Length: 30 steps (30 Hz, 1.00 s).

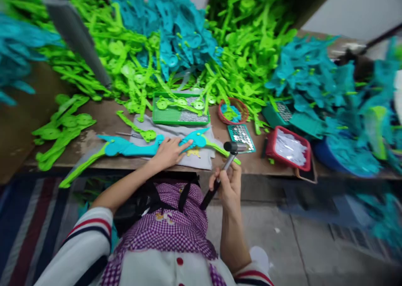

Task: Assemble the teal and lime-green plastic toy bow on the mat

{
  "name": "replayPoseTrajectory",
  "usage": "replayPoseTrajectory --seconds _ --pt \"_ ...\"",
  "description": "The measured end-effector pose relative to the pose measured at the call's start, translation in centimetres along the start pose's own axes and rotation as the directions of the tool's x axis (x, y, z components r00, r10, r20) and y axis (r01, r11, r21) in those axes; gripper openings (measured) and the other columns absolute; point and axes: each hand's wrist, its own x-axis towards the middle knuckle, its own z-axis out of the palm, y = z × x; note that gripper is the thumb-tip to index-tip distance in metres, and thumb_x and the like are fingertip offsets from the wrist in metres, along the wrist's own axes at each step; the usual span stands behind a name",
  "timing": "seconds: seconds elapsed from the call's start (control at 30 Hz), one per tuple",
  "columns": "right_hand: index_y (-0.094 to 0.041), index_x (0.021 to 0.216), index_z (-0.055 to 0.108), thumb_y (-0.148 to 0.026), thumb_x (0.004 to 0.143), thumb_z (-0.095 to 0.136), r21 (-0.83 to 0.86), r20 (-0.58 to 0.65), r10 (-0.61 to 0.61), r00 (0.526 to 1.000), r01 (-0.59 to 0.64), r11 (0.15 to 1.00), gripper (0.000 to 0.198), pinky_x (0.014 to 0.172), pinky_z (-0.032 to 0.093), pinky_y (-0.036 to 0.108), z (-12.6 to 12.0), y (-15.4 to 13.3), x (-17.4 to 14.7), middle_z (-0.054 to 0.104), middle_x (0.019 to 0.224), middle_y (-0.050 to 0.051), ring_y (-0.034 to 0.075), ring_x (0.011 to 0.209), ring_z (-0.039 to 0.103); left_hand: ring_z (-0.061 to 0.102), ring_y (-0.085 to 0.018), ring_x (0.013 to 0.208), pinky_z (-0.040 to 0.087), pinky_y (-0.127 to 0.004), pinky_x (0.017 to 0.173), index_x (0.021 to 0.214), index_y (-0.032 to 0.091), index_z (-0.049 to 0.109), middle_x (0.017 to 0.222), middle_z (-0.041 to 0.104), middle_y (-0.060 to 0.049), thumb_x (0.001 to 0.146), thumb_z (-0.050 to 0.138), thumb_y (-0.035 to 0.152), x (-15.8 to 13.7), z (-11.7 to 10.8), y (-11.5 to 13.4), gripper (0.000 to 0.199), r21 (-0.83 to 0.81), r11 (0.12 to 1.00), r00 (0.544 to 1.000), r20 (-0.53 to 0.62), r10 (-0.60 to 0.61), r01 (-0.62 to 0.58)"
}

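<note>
My right hand (230, 183) is wrapped around the handle of a hammer (226, 162), its head raised just over the table's front edge. Beneath my left hand (171, 153) lies a long blue plastic part (135, 148) with green plastic arms (82, 168) joined at both ends; my fingers hold it down, covering its middle. The part rests across a grey cloth (201, 162) on the wooden table. Behind my left hand, a loose green piece (138, 127) with a round end lies partly on the cloth, beside a thin metal tool (127, 134).
Behind the cloth sits a green tray (157, 117) of small metal bits. A round red basket (221, 116), a teal tray of round metal pieces (241, 138) and a red box of whitish pieces (276, 158) stand rightward. Piles of green (251, 55) and blue (179, 22) parts fill the back.
</note>
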Motion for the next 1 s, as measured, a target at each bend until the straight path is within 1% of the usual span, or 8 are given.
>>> replayPoseTrajectory --seconds 0.2,0.27,0.37,0.43,0.47,0.6,0.73,1.0 --pt "-0.025 0.113 0.05 -0.054 0.091 0.048 -0.259 0.28 0.081 0.957 -0.006 0.966 0.037 0.039 0.031 0.021 5.2 0.6 0.4 0.041 0.053 -0.01 0.009 0.04 0.037 0.047 -0.027 0.13 0.034 -0.045 0.108 0.137 0.027 0.051 0.141 0.051 -0.012 0.095 0.053 0.035 -8.2 -0.7 -2.5 0.043 -0.147 0.981 0.933 -0.319 -0.166 0.125" --pt "-0.022 0.117 0.057 -0.05 0.094 0.043 -0.396 0.398 0.031 0.917 0.141 0.907 0.039 0.049 0.043 0.024 6.7 0.9 0.0 0.056 0.063 -0.002 0.013 0.052 0.052 0.051 -0.027 0.124 0.037 -0.045 0.107 0.131 0.025 0.054 0.13 0.056 -0.013 0.094 0.053 0.034 -14.3 0.2 -4.6 0.039 -0.266 0.881 0.707 -0.525 -0.474 0.393" --pt "-0.025 0.134 0.056 -0.04 0.097 0.04 -0.456 0.664 -0.015 0.747 0.421 0.784 0.042 0.077 0.053 0.03 10.5 1.0 -0.3 0.07 0.106 0.008 0.019 0.088 0.066 0.047 -0.033 0.127 0.036 -0.051 0.108 0.129 0.016 0.052 0.128 0.052 -0.02 0.086 0.061 0.042 -22.5 2.1 -8.3 0.051 -0.493 0.527 0.157 -0.609 -0.777 0.692" --pt "-0.03 0.143 0.049 -0.033 0.099 0.036 -0.482 0.775 0.019 0.632 0.571 0.664 0.046 0.079 0.052 0.03 13.6 0.8 -0.3 0.069 0.113 0.008 0.02 0.093 0.067 0.052 -0.034 0.118 0.042 -0.05 0.101 0.126 0.013 0.052 0.12 0.055 -0.02 0.077 0.065 0.048 -25.6 3.4 -10.6 0.062 -0.662 0.324 -0.07 -0.494 -0.866 0.676" --pt "-0.032 0.145 0.046 -0.03 0.099 0.034 -0.501 0.801 0.037 0.597 0.634 0.589 0.047 0.077 0.052 0.028 15.0 0.6 -0.3 0.07 0.108 0.007 0.02 0.09 0.067 0.059 -0.031 0.106 0.047 -0.046 0.092 0.12 0.013 0.054 0.109 0.06 -0.017 0.075 0.065 0.051 -26.3 3.9 -11.4 0.06 -0.762 0.235 -0.121 -0.379 -0.918 0.603" --pt "-0.037 0.15 0.035 -0.022 0.1 0.028 -0.572 0.813 0.068 0.579 0.771 0.278 0.053 0.068 0.049 0.024 18.9 -0.2 -0.2 0.066 0.09 0.007 0.017 0.075 0.065 0.053 -0.014 0.054 0.043 -0.027 0.053 0.087 0.017 0.059 0.061 0.053 0.002 0.066 0.062 0.057 -25.5 5.0 -12.5 0.045 -0.974 -0.024 -0.11 -0.001 -0.994 0.227" --pt "-0.042 0.152 0.025 -0.018 0.097 0.034 -0.623 0.777 0.186 0.602 0.778 0.083 0.06 0.064 0.047 0.028 19.9 -0.3 0.6 0.066 0.088 0.007 0.017 0.063 0.062 0.041 -0.008 0.042 0.031 -0.021 0.044 0.074 0.019 0.055 0.047 0.043 0.008 0.061 0.068 0.054 -24.1 4.8 -12.1 0.04 -0.996 0.003 -0.135 -0.015 -0.991 0.085" --pt "-0.034 0.15 0.038 -0.025 0.099 0.03 -0.569 0.82 0.077 0.567 0.793 0.22 0.052 0.067 0.046 0.031 22.6 -1.4 0.3 0.064 0.085 0.008 0.021 0.069 0.061 0.04 -0.008 0.041 0.03 -0.02 0.042 0.072 0.019 0.056 0.047 0.044 0.008 0.062 0.072 0.053 -24.4 5.5 -12.6 0.039 -1.0 0.002 -0.12 -0.003 -0.993 0.009"
